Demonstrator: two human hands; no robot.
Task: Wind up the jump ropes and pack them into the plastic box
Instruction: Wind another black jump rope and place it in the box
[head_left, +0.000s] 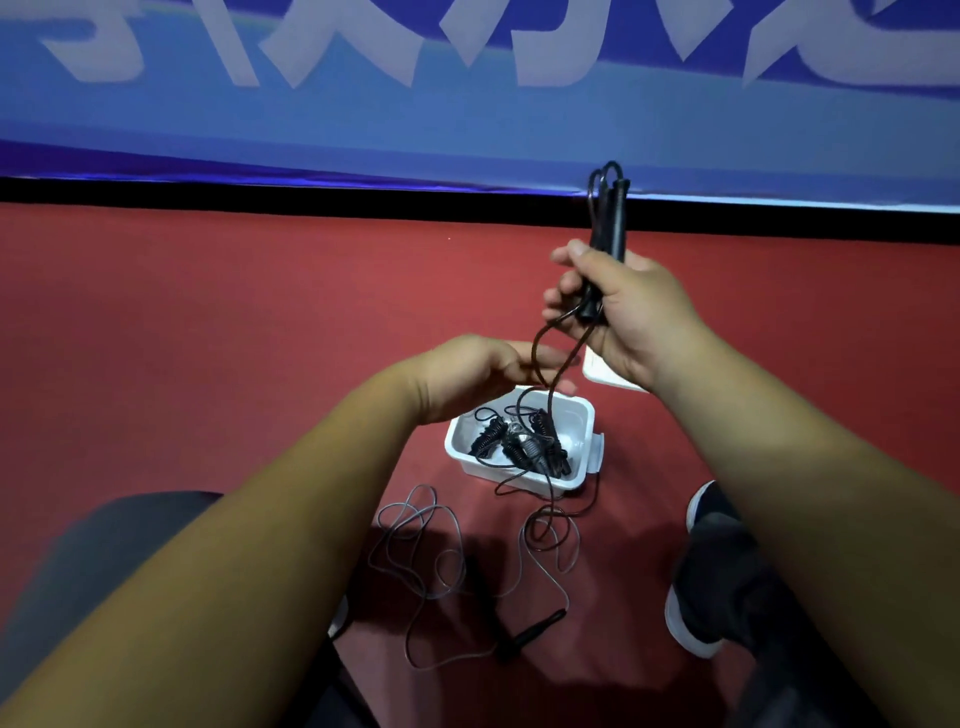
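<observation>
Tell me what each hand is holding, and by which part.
Right hand grips the black jump rope by its two handles, bunched together. Left hand touches its hanging cord; a pinch cannot be told.

Two bare arms reach forward, the right hand (631, 306) raised and the left hand (467, 371) lower.

The right hand is higher and further forward than the left. Its back faces the camera, and its fingers curl around the black handles (608, 223), which stand upright out of the top of the fist. The left hand is below it and to its left, palm turned toward the right hand, with fingers (558, 357) stretched out and relaxed. The cord (537, 358) that hangs from the right hand crosses these fingers; whether they grip it is not clear. The left forearm (234, 519) and the right forearm (779, 467) are both bare and come in from the lower corners.
</observation>
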